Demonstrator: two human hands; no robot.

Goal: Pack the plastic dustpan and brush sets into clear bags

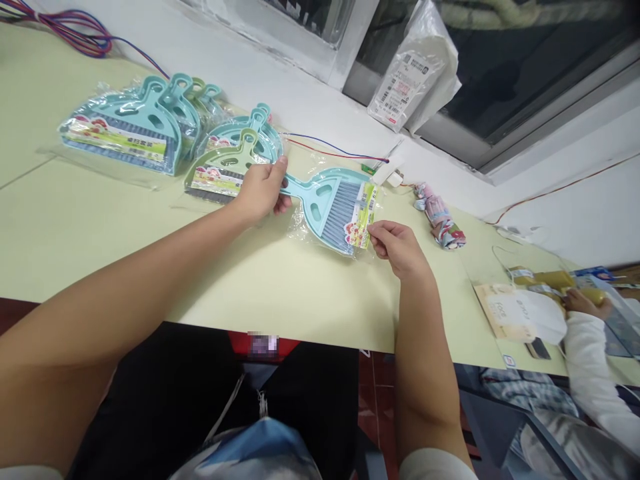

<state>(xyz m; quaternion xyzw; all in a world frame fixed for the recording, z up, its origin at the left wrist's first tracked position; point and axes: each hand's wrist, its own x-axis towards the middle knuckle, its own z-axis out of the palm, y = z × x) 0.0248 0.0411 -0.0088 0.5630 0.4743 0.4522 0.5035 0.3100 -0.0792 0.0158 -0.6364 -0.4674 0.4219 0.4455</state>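
Observation:
A light-blue dustpan and brush set (320,200) in a clear plastic bag is held over the table, its handle to the left. My left hand (263,189) is closed around the handle. At the other end, my right hand (396,245) pinches the bag's edge beside the printed label card (364,217). Just behind my left hand lie a green dustpan set (225,167) and a blue dustpan set (245,130), both bagged. Farther left is an overlapping row of bagged dustpan sets, the front one a blue dustpan set (145,120).
The pale table (300,293) runs along a wall with a window. Coiled wires (75,33) lie at the back left. A plastic packet (410,73) leans at the window, near a folded umbrella-like bundle (440,217). At right, a co-worker's hand (587,303) touches yellow items beside a paper packet (505,313).

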